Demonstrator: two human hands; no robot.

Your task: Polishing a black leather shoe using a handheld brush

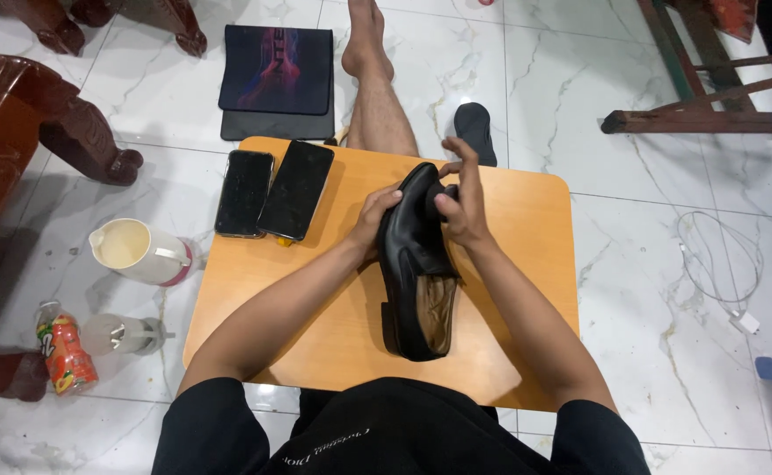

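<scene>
Black cloth over the person's lap fills the bottom edge, and both forearms reach out from it to a black shoe (417, 264) lying on a small wooden table (526, 290). Its heel end points back at the lap and its brown lining shows. The left hand (373, 220) wraps its fingers around the shoe's left side. The right hand (463, 204) presses on the toe from the right, thumb and lower fingers closed on something dark, perhaps a pad, while the upper fingers lift free; what exactly is pinched I cannot tell.

Risks, as I judge them: the shoe rests partly on its side, so a hard push at the toe could twist it out of the left hand's hold and slide it left into the two phones (274, 191) just beside that hand. Anything rubbed onto the leather could also smear the tabletop.

Further left of the grip, on the floor, a white jug (139, 251) holds pale liquid, uncovered. Beside it lie a clear bottle (122, 334) and a bottle (65, 352) of orange drink.
</scene>
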